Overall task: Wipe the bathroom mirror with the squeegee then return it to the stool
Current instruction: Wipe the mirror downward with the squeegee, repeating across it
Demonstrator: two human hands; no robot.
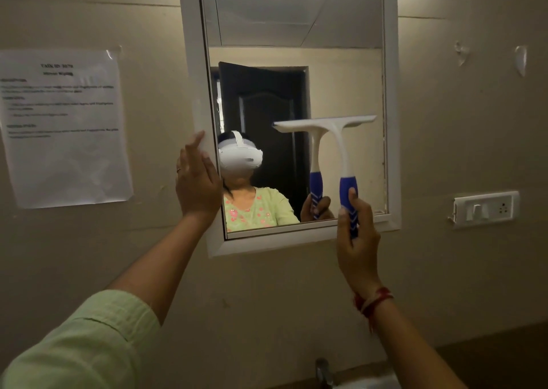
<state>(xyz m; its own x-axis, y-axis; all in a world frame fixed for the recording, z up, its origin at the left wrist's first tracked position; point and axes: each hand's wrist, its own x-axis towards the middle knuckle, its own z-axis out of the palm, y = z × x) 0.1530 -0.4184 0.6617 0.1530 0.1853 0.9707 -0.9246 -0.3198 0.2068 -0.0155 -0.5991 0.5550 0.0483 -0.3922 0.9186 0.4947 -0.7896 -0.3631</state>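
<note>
The right hand (357, 240) closes its grip around the blue handle of the squeegee (332, 125); the white blade is above the grip, against the mirror (296, 33).

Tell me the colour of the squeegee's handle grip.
Blue with white chevron stripes, on the squeegee; head view.

Wall (281, 299), beige, with faint horizontal seams: carries one mirror (341, 77) in a white frame (189, 62), mounted upright at centre. Left of the frame, apart from it, one printed paper sheet (63, 128) lies flat against the wall, taped at its upper right corner, text blurred. Right of the frame is one white switch plate (486, 209) near the level of the frame's lower edge, and above it two small clear stuck-on scraps (520, 59), kind not discernible.
</note>
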